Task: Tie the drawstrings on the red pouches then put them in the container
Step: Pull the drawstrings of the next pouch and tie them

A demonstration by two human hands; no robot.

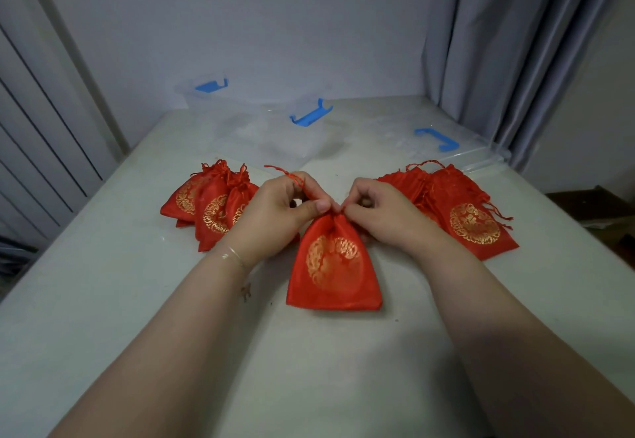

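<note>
Both hands [335, 210] pinch a pouch [334, 265] between two pouch piles [213, 205]

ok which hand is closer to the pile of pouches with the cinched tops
Left. The left hand overlaps the edge of the cinched pile; the right hand is across the middle pouch, beside the flat pile.

Bare table [326, 369] near the person, pouch piles left [209, 207] and right [460, 214] flanking a centre lane, clear container [271, 135] and lid [436, 142] behind.
</note>
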